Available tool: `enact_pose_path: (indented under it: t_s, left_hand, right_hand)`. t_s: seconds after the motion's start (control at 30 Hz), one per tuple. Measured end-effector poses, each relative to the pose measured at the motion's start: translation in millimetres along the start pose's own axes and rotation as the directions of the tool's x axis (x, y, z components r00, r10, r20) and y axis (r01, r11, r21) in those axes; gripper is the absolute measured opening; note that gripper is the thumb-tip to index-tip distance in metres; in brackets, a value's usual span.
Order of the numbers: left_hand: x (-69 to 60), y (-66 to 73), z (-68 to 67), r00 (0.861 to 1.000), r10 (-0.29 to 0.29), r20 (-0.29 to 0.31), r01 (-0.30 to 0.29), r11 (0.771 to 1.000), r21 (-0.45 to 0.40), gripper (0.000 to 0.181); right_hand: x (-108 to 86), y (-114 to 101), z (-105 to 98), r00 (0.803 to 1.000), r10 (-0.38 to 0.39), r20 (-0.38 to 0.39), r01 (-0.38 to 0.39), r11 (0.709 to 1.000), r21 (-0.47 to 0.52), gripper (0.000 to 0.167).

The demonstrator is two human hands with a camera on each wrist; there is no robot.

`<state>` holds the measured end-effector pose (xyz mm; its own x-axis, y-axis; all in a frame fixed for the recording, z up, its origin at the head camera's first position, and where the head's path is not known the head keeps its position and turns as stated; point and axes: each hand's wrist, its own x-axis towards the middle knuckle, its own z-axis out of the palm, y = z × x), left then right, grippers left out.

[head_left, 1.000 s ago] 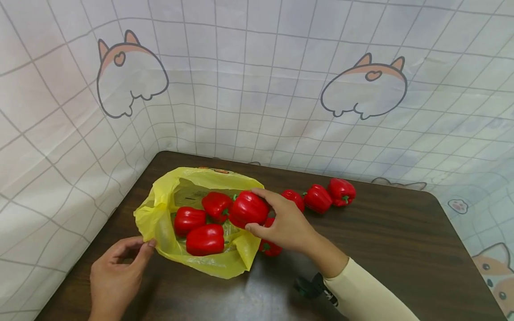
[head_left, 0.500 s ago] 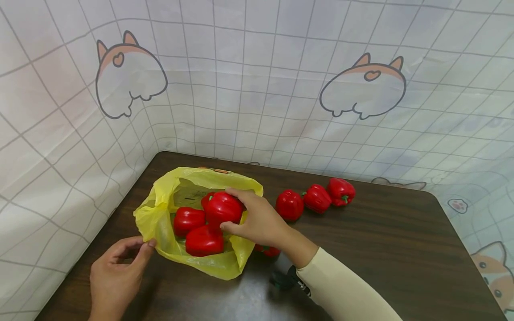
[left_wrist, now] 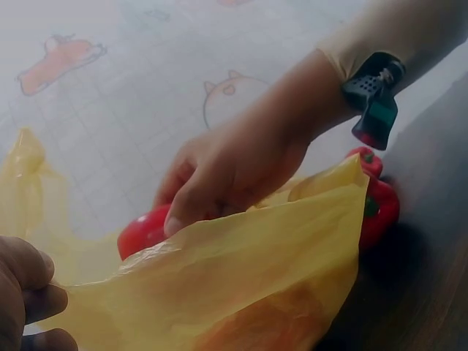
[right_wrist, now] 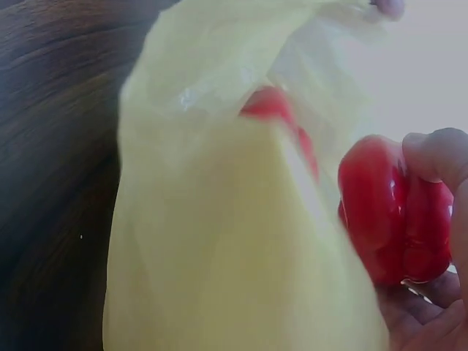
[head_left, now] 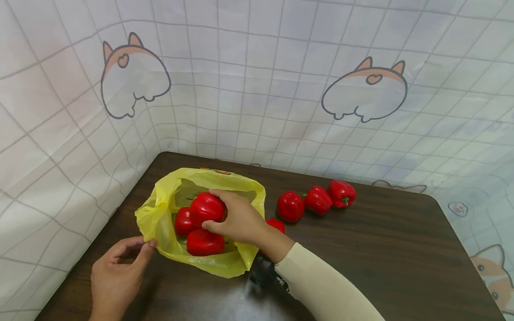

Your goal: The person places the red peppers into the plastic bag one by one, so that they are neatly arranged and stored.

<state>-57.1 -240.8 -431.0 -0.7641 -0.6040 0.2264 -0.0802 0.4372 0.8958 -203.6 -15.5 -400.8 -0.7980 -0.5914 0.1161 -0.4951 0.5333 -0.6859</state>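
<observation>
My right hand [head_left: 241, 220] grips a red bell pepper [head_left: 207, 207] inside the mouth of a yellow plastic bag [head_left: 164, 232]. In the right wrist view that pepper [right_wrist: 380, 208] sits between thumb and fingers. Under and beside it in the bag are other red peppers, one at the front [head_left: 205, 242] and one at the left [head_left: 183, 223]; the held pepper and hand hide what lies behind. At the bag's left edge my left hand [head_left: 118, 272] pinches the rim between thumb and forefinger. The left wrist view shows the bag's raised wall [left_wrist: 241, 270] partly covering the held pepper [left_wrist: 142, 232].
Three red peppers stand in a row right of the bag, the nearest a round one [head_left: 291, 206]. Another pepper [head_left: 276, 225] lies partly hidden behind my right forearm. The dark wooden table [head_left: 381, 254] meets a patterned cloth [head_left: 249, 89] at the back and left.
My right hand has carried the held pepper leftward, from the bag's right side to over the peppers inside. The left hand keeps its place at the rim.
</observation>
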Motion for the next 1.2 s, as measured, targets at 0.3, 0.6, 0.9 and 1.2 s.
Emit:
enact_pose_path:
  t_s: [0.3, 0.6, 0.9, 1.2]
  left_hand:
    - [0.0, 0.9, 0.4, 1.000, -0.021, 0.010, 0.020, 1.000, 0.017, 0.020]
    - [-0.7, 1.2, 0.7, 1.000, -0.019, 0.014, 0.018, 1.000, 0.024, 0.020]
    - [-0.4, 1.1, 1.0, 1.000, -0.002, 0.014, 0.002, 1.000, 0.029, 0.019]
    - [-0.7, 2.2, 0.0, 1.000, -0.011, 0.015, 0.011, 1.000, 0.029, 0.020]
  right_hand:
    - [12.8, -2.4, 13.9, 0.998, 0.055, -0.033, -0.057, 0.997, -0.045, 0.079]
    - [16.7, -3.3, 21.7, 0.994, 0.103, -0.023, -0.104, 0.993, -0.052, 0.077]
    - [19.7, -5.4, 26.4, 0.989, 0.133, -0.069, -0.138, 0.987, -0.078, 0.077]
    - [17.2, -3.5, 27.0, 0.975, 0.168, -0.148, -0.169, 0.986, 0.001, 0.051]
